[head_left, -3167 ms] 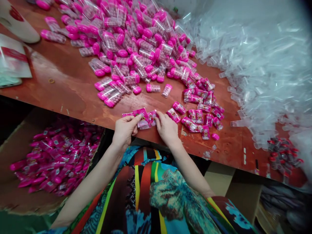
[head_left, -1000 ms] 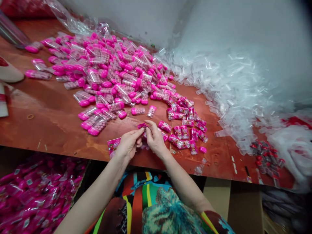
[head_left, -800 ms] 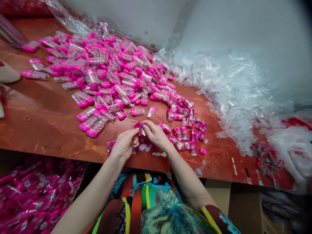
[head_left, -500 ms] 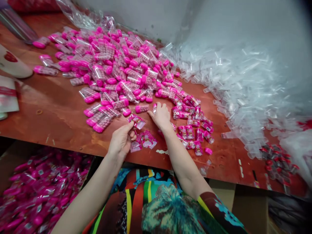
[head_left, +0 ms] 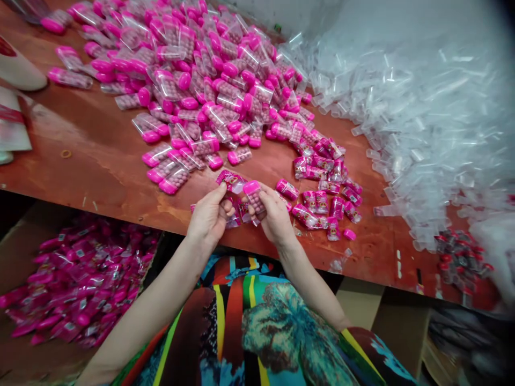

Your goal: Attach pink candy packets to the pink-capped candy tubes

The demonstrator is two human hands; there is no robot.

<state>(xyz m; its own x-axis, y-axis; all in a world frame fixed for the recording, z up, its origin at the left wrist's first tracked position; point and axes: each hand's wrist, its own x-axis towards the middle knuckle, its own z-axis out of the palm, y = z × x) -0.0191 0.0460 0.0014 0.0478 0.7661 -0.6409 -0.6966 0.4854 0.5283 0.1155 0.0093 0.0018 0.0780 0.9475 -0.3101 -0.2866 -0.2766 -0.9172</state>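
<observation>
Between thumb and fingers, my left hand (head_left: 211,217) pinches a printed pink wrapper sleeve (head_left: 232,180). My right hand (head_left: 276,217) grips a small clear bottle of pink candy balls with a pink cap (head_left: 253,197), held close beside the wrapper. Below and behind both hands, more flat wrappers (head_left: 233,220) lie on the table, partly hidden by my fingers. To the right of my right hand are several bottles dressed in printed wrappers (head_left: 316,202). Beyond the hands rises a big heap of unwrapped candy bottles (head_left: 201,80).
Clear empty plastic tubes (head_left: 402,123) are piled on the right of the red-brown table (head_left: 108,177). Small red-capped pieces (head_left: 462,262) sit at its right end. A box of wrapped pink bottles (head_left: 84,279) stands below the front edge at left. A loose pink cap (head_left: 350,234) lies near the edge.
My right hand has come back from the heap toward my left, bringing a candy bottle beside the wrapper. My left hand keeps its wrapper. The view has tilted down somewhat.
</observation>
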